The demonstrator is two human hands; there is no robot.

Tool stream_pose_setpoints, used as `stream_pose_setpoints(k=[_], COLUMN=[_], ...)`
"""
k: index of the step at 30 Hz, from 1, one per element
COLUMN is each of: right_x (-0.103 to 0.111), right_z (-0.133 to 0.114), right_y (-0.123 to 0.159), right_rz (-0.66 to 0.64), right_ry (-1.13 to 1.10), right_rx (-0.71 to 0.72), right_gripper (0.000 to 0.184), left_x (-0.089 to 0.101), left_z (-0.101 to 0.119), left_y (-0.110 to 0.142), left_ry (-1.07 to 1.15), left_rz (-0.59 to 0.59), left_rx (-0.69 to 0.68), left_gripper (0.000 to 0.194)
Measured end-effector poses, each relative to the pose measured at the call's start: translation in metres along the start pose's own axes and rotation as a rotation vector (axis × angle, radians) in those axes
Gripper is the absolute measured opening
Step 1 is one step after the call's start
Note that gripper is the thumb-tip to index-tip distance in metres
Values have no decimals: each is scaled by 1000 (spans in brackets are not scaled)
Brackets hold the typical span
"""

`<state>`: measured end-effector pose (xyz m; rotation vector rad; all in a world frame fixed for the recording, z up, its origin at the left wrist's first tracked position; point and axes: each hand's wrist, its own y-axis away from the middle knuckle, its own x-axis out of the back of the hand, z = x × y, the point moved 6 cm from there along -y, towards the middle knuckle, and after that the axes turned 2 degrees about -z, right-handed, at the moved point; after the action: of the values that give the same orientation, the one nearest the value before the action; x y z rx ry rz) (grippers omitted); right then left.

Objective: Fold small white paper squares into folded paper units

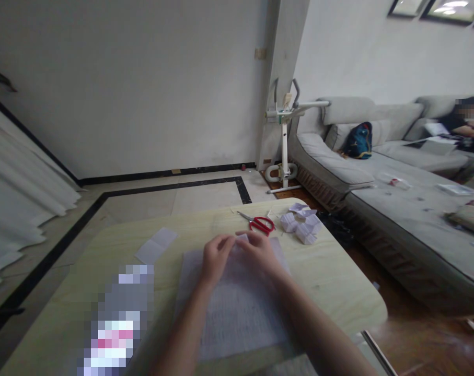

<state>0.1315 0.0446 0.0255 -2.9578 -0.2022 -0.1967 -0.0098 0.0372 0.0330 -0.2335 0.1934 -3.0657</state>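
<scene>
Close together over the table, my left hand and my right hand pinch a small piece of white paper between their fingertips. Much of that piece is hidden by the fingers. Beneath my forearms lies a large printed sheet, flat on the wood-patterned table. Just beyond my right hand rest red-handled scissors, their blades pointing to the far left. Several folded paper pieces sit in a cluster at the far right corner. A creased rectangle of paper lies left of my left hand.
A pixelated object is on the table's left side. Right of the table stands a grey sofa with a blue backpack; a person sits at its far end. White exercise equipment stands behind the table.
</scene>
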Motion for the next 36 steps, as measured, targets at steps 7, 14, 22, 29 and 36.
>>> stream_pose_setpoints(k=[7,14,22,29,36], right_x=[2,0,1,0,-1], right_z=[6,6,3,3,1], right_y=[1,0,2,2,1], right_rz=[2,-22,6,-6,-17], right_ry=[-15,-36,-2,-15,-8], right_rx=[-85,-74,-50,-66,-18], right_gripper=[29,29,26,27,24], left_x=[2,-4,0,0,-4], left_z=[3,-2,-2,0,-2], left_y=[1,2,1,1,1], left_ry=[11,53,15,26,7], left_rz=[42,-42,1,-10,-50], left_rx=[1,34,13,13,-3], left_gripper=[23,27,24,25,25])
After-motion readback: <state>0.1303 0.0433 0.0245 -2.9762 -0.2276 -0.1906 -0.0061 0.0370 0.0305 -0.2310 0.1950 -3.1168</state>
